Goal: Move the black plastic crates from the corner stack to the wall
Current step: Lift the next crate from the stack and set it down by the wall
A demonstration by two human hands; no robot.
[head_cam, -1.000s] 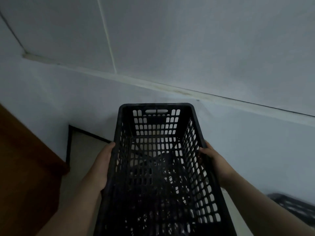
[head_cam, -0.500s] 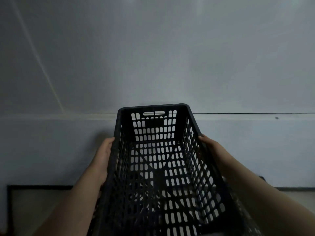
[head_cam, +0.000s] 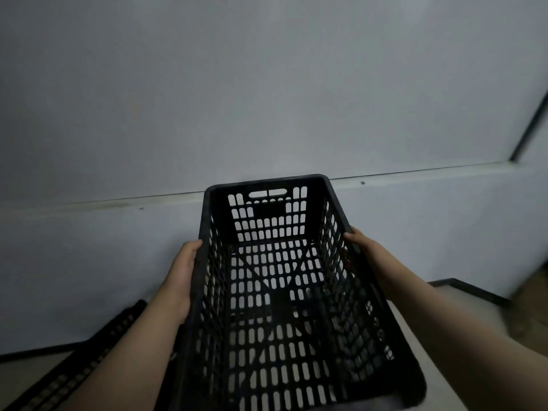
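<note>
I carry an empty black plastic crate (head_cam: 275, 292) with slotted walls in front of me, its short end with a handle slot pointing away from me at the pale wall (head_cam: 267, 99). My left hand (head_cam: 185, 271) grips the crate's left long rim. My right hand (head_cam: 366, 252) grips the right long rim. The rim of another black crate (head_cam: 80, 360) shows low on the floor at the lower left, against the wall; most of it is cut off by my left forearm and the frame edge.
A dark skirting line (head_cam: 38, 353) runs along the wall's foot at left, and another (head_cam: 471, 290) at right. Pale floor (head_cam: 439, 351) shows to the right of the crate. A brownish blurred surface (head_cam: 530, 295) lies at the far right.
My view has swung rightwards along the wall while I carry the crate. The brown surface seen at left a second ago is gone; a crate on the floor now shows at lower left.
</note>
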